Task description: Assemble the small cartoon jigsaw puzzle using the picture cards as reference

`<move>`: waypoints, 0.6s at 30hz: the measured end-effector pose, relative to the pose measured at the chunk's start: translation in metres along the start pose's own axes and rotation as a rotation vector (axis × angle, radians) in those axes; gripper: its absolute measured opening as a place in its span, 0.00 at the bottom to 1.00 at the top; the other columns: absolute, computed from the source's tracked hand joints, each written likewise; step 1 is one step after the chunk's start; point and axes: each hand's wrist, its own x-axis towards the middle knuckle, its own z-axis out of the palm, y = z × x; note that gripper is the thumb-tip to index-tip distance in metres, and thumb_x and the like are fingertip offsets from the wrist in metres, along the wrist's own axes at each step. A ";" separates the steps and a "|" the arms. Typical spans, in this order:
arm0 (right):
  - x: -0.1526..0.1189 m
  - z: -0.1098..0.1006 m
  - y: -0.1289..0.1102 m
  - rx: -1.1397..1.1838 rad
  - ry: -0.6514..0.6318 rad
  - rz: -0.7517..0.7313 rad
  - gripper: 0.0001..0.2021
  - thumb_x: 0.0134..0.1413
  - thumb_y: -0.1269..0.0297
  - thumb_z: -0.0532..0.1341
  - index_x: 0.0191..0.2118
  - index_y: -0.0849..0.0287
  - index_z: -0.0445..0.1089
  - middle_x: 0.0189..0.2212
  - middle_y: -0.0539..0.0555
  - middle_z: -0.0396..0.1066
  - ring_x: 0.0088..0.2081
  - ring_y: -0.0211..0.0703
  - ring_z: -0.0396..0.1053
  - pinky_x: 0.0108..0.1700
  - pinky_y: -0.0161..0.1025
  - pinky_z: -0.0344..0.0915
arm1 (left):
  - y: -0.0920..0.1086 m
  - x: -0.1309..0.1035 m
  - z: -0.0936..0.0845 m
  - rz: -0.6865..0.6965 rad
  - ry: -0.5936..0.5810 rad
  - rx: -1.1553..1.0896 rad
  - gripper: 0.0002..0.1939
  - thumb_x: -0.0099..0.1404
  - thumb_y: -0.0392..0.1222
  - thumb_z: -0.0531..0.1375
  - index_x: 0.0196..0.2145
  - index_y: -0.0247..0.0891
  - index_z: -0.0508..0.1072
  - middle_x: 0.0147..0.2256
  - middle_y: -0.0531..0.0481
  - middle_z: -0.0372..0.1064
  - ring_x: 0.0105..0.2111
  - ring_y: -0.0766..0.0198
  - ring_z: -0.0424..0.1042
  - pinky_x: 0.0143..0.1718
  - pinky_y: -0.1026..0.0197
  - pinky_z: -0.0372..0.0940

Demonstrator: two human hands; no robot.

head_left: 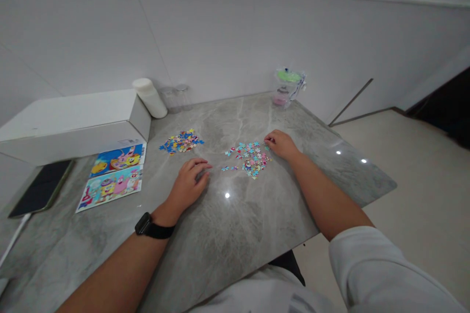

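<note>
A loose pile of small puzzle pieces (253,161), mostly light blue and pink, lies on the grey marbled table (235,225). At the pile's right edge, my right hand (282,145) is closed in a pinch, with what looks like a puzzle piece mostly hidden at its fingertips. My left hand (191,181) rests on the table to the left of this pile, its fingers loosely bent and apart, holding nothing. Between the hands, a short row of pieces (229,168) lies by the pile. Farther back on the left is a second heap of pieces (181,142) in darker blue, yellow and red.
On the left are two cartoon picture cards (112,188), a phone (42,188) with a cable, and a white box (73,124). A white cylinder (150,98) leans beside two clear glasses (176,99). A plastic bag with green and pink contents (288,88) stands at the back right.
</note>
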 end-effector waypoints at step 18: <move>-0.008 -0.013 0.026 -0.007 -0.086 0.104 0.09 0.61 0.67 0.65 0.44 0.56 0.82 0.43 0.58 0.79 0.43 0.46 0.73 0.47 0.40 0.65 | -0.002 0.000 0.005 0.008 0.004 -0.081 0.13 0.73 0.44 0.57 0.49 0.42 0.78 0.50 0.43 0.74 0.53 0.52 0.72 0.59 0.45 0.68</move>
